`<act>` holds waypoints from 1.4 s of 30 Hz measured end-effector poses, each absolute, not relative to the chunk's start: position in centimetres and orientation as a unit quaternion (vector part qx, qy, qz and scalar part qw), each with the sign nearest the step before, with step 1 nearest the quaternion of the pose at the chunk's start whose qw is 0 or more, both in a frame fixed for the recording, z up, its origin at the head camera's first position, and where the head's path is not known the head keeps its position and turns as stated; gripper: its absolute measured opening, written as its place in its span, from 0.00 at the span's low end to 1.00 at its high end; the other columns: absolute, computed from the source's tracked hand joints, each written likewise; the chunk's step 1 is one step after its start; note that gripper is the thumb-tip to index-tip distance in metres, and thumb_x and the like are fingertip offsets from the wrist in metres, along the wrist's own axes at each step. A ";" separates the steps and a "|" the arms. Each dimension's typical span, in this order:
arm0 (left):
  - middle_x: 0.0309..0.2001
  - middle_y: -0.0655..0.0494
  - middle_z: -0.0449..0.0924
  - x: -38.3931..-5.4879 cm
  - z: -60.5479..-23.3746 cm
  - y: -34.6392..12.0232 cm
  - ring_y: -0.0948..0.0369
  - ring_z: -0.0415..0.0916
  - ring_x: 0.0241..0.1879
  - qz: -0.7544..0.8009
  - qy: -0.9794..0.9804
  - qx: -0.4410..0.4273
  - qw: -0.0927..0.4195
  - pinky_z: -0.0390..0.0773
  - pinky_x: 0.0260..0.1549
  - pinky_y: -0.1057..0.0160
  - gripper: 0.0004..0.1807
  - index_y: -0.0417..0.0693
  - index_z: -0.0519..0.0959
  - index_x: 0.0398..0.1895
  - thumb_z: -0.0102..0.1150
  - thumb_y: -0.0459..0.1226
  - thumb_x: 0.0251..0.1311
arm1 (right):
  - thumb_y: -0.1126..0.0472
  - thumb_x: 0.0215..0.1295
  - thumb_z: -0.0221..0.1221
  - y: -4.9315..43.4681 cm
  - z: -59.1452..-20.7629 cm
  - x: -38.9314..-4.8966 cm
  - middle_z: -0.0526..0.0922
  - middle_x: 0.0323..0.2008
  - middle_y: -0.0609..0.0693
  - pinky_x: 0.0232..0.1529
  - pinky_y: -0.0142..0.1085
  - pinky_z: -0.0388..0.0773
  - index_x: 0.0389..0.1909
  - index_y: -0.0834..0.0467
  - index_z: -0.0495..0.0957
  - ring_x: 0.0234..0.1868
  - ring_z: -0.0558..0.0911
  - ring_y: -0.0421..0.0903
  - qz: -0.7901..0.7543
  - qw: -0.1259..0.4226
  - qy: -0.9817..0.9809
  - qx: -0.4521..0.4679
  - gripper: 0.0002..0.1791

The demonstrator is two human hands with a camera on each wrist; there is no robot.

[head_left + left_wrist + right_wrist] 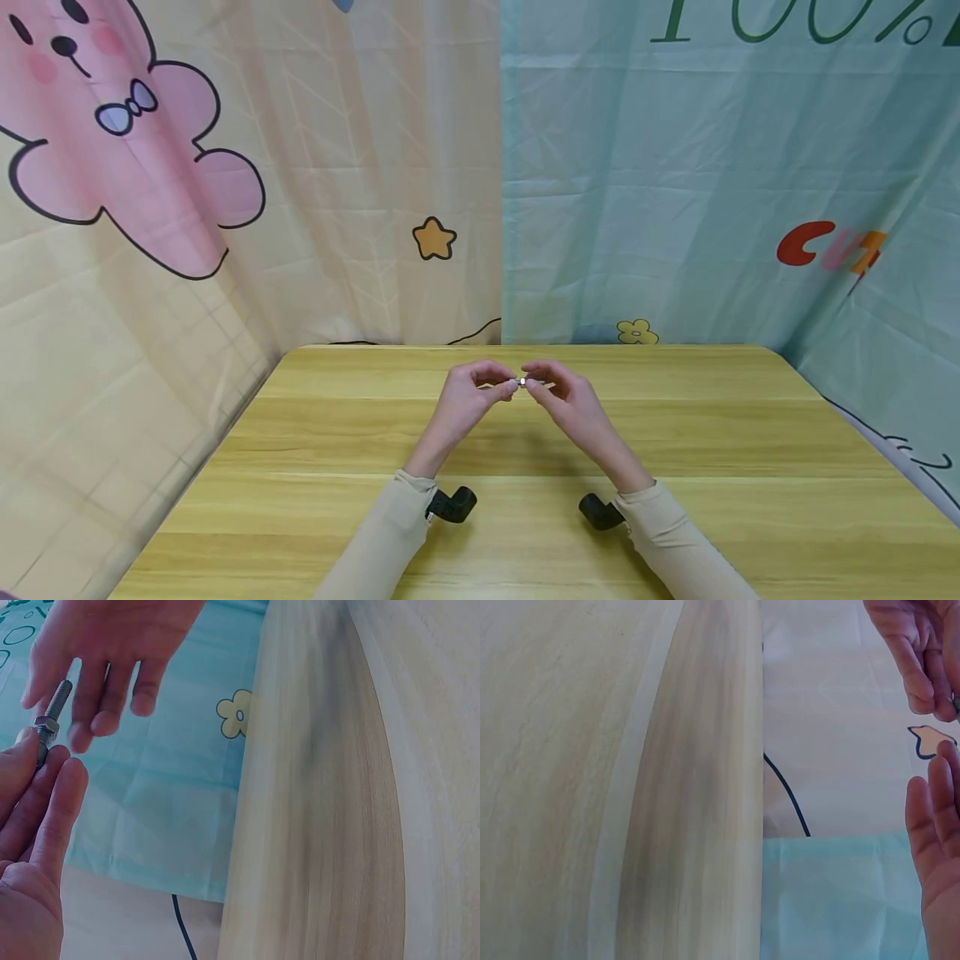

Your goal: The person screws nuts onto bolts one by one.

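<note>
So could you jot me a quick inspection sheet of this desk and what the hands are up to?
Surface: wooden table, bare around the hands.
Job's things: threaded bolt with a nut on it.
Clutter: nothing seen.
Hands: left hand pinches the bolt; right hand meets it at the bolt, grip unclear.
Cables: thin black cable behind the table.
Surroundings: cartoon-printed curtains; black wrist cameras.

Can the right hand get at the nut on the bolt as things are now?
Probably yes. The left hand pinches the bolt by its lower end, so the nut and the thread above stay bare. The right hand is just beside it, with nothing between.
</note>
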State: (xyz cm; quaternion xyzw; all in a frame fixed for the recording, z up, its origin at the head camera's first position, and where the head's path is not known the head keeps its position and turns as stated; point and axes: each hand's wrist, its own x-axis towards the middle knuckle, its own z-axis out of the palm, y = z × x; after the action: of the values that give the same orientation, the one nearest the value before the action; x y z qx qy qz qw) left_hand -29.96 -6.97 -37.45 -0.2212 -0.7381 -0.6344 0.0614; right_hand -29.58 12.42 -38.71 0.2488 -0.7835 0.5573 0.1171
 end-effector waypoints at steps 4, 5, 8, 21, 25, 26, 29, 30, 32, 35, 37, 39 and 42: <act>0.35 0.51 0.84 -29.9 -37.5 -7.0 0.54 0.83 0.35 -0.636 -0.737 -0.218 0.063 0.83 0.39 0.55 0.04 0.41 0.85 0.36 0.67 0.32 0.61 | 0.60 0.68 0.62 12.6 -38.7 -29.7 0.81 0.48 0.48 0.48 0.42 0.78 0.51 0.54 0.78 0.50 0.79 0.47 0.557 0.128 -0.769 0.287 0.12; 0.35 0.51 0.85 -29.9 -37.4 -7.0 0.54 0.83 0.35 -0.636 -0.738 -0.218 0.063 0.82 0.40 0.53 0.04 0.41 0.85 0.36 0.67 0.33 0.61 | 0.62 0.67 0.63 12.6 -38.7 -29.7 0.81 0.47 0.48 0.48 0.42 0.78 0.50 0.54 0.78 0.49 0.79 0.48 0.556 0.129 -0.766 0.296 0.12; 0.36 0.51 0.85 -29.9 -37.4 -6.9 0.56 0.83 0.34 -0.635 -0.738 -0.219 0.065 0.81 0.42 0.47 0.04 0.41 0.85 0.37 0.67 0.33 0.61 | 0.65 0.66 0.63 12.6 -38.7 -29.7 0.81 0.45 0.48 0.48 0.41 0.78 0.48 0.54 0.79 0.47 0.80 0.50 0.551 0.129 -0.766 0.306 0.11; 0.35 0.51 0.85 -30.0 -37.7 -6.7 0.56 0.82 0.34 -0.641 -0.730 -0.227 0.068 0.82 0.40 0.51 0.04 0.41 0.85 0.36 0.67 0.33 0.61 | 0.67 0.68 0.61 12.4 -38.5 -29.6 0.83 0.43 0.57 0.48 0.41 0.80 0.46 0.65 0.81 0.45 0.82 0.54 0.547 0.105 -0.788 0.263 0.09; 0.34 0.52 0.85 -30.0 -37.7 -6.7 0.56 0.82 0.34 -0.634 -0.735 -0.230 0.072 0.83 0.39 0.56 0.04 0.41 0.85 0.36 0.67 0.34 0.61 | 0.59 0.70 0.60 12.4 -38.6 -29.6 0.84 0.35 0.52 0.41 0.40 0.81 0.42 0.60 0.83 0.38 0.83 0.52 0.549 0.102 -0.791 0.249 0.09; 0.34 0.52 0.85 -30.0 -37.7 -6.8 0.56 0.82 0.34 -0.632 -0.736 -0.230 0.071 0.83 0.39 0.57 0.04 0.42 0.85 0.36 0.67 0.34 0.61 | 0.57 0.71 0.59 12.4 -38.6 -29.6 0.84 0.33 0.52 0.38 0.39 0.81 0.41 0.59 0.83 0.36 0.82 0.52 0.548 0.103 -0.793 0.245 0.10; 0.35 0.53 0.85 -30.0 -37.7 -6.8 0.56 0.82 0.34 -0.630 -0.739 -0.230 0.069 0.82 0.39 0.58 0.04 0.44 0.85 0.36 0.67 0.35 0.61 | 0.50 0.72 0.58 12.4 -38.7 -29.6 0.84 0.30 0.51 0.32 0.39 0.79 0.38 0.59 0.84 0.33 0.82 0.53 0.541 0.107 -0.802 0.231 0.16; 0.35 0.53 0.85 -30.0 -37.7 -6.8 0.56 0.82 0.34 -0.630 -0.739 -0.230 0.068 0.82 0.39 0.57 0.04 0.44 0.85 0.36 0.67 0.35 0.61 | 0.48 0.72 0.57 12.4 -38.7 -29.6 0.84 0.29 0.51 0.32 0.40 0.78 0.38 0.58 0.84 0.34 0.82 0.54 0.540 0.107 -0.804 0.226 0.17; 0.35 0.53 0.85 -30.0 -37.7 -6.8 0.56 0.82 0.35 -0.631 -0.738 -0.229 0.069 0.82 0.40 0.56 0.04 0.44 0.85 0.36 0.67 0.35 0.61 | 0.45 0.72 0.56 12.3 -38.7 -29.6 0.84 0.31 0.51 0.32 0.42 0.78 0.40 0.56 0.84 0.36 0.81 0.55 0.541 0.106 -0.805 0.219 0.19; 0.35 0.52 0.85 -30.0 -37.7 -6.8 0.56 0.82 0.35 -0.635 -0.736 -0.224 0.073 0.83 0.40 0.54 0.03 0.43 0.85 0.36 0.67 0.34 0.61 | 0.44 0.72 0.56 12.3 -38.7 -29.6 0.84 0.40 0.50 0.41 0.45 0.79 0.47 0.54 0.82 0.44 0.81 0.54 0.549 0.103 -0.799 0.223 0.18; 0.36 0.52 0.85 -30.0 -37.7 -6.8 0.56 0.82 0.35 -0.636 -0.735 -0.222 0.075 0.83 0.40 0.54 0.03 0.43 0.85 0.36 0.67 0.34 0.60 | 0.48 0.72 0.57 12.3 -38.7 -29.6 0.83 0.46 0.48 0.46 0.46 0.79 0.52 0.54 0.80 0.48 0.80 0.51 0.551 0.107 -0.792 0.238 0.17; 0.36 0.52 0.84 -30.1 -37.8 -6.9 0.56 0.82 0.35 -0.639 -0.733 -0.221 0.077 0.83 0.40 0.55 0.04 0.42 0.85 0.36 0.67 0.34 0.60 | 0.54 0.72 0.59 12.3 -38.7 -29.6 0.82 0.50 0.47 0.50 0.44 0.78 0.54 0.55 0.79 0.51 0.79 0.47 0.551 0.112 -0.787 0.255 0.15; 0.36 0.51 0.84 -30.1 -37.9 -6.9 0.56 0.83 0.35 -0.642 -0.729 -0.223 0.078 0.83 0.39 0.57 0.05 0.40 0.85 0.36 0.68 0.33 0.60 | 0.64 0.70 0.60 12.3 -38.7 -29.6 0.82 0.49 0.50 0.49 0.44 0.78 0.53 0.58 0.78 0.50 0.80 0.48 0.547 0.121 -0.779 0.283 0.12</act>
State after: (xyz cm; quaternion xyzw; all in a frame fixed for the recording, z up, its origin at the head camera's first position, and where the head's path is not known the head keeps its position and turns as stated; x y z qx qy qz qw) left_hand -30.13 -6.86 -37.86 -0.2230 -0.7293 -0.6420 0.0783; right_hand -29.62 12.28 -38.72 0.2825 -0.7789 0.5466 0.1214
